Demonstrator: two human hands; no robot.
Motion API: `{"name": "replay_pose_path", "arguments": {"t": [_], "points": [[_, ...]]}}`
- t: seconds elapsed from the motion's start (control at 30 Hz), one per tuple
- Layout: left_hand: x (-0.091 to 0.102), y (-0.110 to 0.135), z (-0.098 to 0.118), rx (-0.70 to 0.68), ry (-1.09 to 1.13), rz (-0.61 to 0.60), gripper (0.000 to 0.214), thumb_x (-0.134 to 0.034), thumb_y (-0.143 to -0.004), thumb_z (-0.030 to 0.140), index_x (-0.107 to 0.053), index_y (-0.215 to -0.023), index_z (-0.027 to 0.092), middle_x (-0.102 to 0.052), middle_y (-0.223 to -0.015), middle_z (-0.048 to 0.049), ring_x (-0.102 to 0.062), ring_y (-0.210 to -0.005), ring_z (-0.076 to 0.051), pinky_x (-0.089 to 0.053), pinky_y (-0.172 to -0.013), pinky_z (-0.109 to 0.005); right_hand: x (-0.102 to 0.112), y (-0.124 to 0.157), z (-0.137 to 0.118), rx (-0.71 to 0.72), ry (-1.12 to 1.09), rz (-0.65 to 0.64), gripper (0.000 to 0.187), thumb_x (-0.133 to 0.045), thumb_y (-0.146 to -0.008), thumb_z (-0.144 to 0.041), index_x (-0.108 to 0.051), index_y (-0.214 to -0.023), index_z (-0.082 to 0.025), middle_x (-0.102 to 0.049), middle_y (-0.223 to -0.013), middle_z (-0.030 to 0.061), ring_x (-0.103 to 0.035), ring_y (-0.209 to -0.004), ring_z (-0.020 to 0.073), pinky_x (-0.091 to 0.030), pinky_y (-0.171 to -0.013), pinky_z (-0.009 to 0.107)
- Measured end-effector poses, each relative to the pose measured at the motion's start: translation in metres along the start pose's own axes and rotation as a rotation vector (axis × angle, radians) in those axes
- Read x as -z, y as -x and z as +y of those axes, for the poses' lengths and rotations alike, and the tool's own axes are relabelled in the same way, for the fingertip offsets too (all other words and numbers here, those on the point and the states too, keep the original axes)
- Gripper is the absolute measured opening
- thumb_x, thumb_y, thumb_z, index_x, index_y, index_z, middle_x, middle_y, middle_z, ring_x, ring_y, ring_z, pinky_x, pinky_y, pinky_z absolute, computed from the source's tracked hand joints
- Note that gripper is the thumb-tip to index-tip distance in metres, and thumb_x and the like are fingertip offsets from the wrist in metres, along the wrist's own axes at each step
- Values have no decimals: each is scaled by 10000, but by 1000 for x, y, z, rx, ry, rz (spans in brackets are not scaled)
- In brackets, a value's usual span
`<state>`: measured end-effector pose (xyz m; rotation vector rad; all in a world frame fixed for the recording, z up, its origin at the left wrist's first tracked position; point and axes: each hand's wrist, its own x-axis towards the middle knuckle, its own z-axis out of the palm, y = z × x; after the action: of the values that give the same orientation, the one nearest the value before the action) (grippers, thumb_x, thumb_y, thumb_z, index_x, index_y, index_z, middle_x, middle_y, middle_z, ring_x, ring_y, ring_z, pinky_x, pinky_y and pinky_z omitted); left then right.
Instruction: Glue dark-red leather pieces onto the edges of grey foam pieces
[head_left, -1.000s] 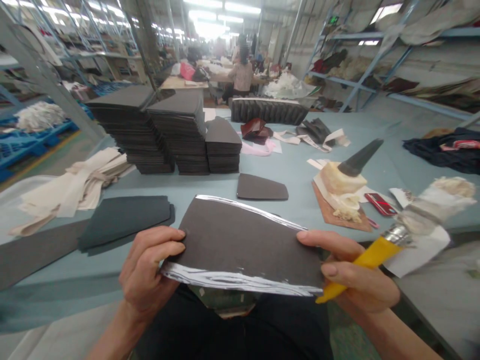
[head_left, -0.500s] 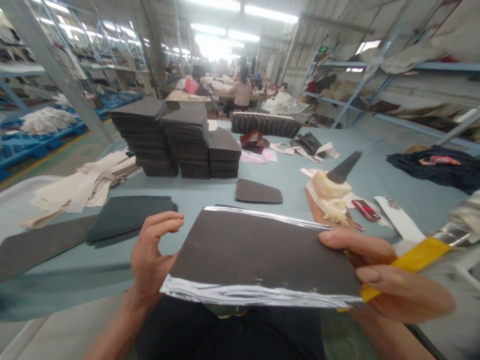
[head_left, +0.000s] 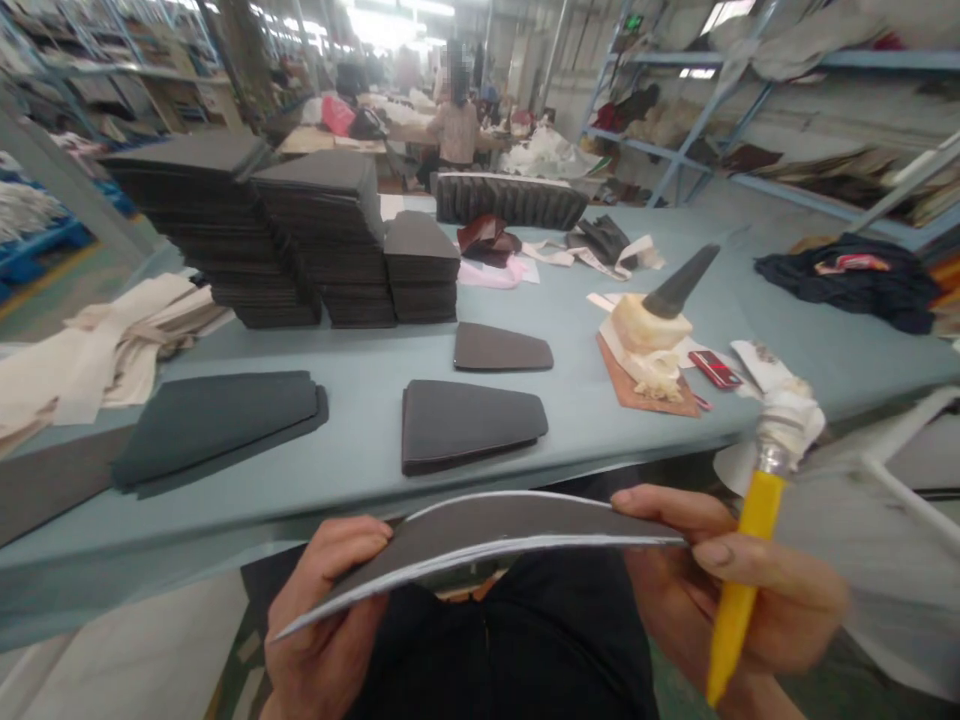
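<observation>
A dark grey sheet piece (head_left: 487, 525) with shiny wet edges is held nearly flat over my lap, bowed upward in the middle. My left hand (head_left: 330, 610) grips its left end, fingers closed round the edge. Its right end is pinched by my right hand (head_left: 739, 595), which also holds a yellow-handled brush (head_left: 742, 580) with a clogged whitish head pointing up. On the blue-grey table (head_left: 360, 455) just beyond lies a small stack of similar dark pieces (head_left: 469, 425).
Tall stacks of dark pieces (head_left: 300, 235) stand at the back left. A single piece (head_left: 501, 351), a flat dark pile (head_left: 214, 422), beige fabric (head_left: 97, 345), a glue pot with a dark handle (head_left: 651, 325) and a red phone (head_left: 714, 368) lie about. A person works far back.
The sheet has dropped from a tilted, face-up pose to nearly flat and bowed. My left hand closed on its end. The brush swung upright. The stack on the table came into view.
</observation>
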<state>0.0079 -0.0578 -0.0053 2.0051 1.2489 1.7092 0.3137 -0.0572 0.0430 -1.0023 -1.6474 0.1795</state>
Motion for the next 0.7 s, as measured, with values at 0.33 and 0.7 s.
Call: {"name": "replay_pose_path", "arguments": {"t": [0.33, 0.7], "points": [[-7, 44, -6, 372, -264, -95, 182, -716, -976, 442, -774, -963, 269, -796, -815, 27, -765, -669, -167, -638, -642, -223, -25, 22, 13, -18, 272, 36, 268, -770, -942, -185, -525, -864, -260, -783, -744, -19, -724, -514, 120, -599, -503, 173], [0, 20, -16, 724, -246, -119, 386, -743, -891, 597, -746, -782, 227, -765, -688, 24, -687, -541, -131, -557, -547, -185, -38, 26, 60, 53, 277, -24, 352, -882, -843, -135, -550, -918, -227, -754, -803, -32, -729, -599, 117, -595, -534, 196]]}}
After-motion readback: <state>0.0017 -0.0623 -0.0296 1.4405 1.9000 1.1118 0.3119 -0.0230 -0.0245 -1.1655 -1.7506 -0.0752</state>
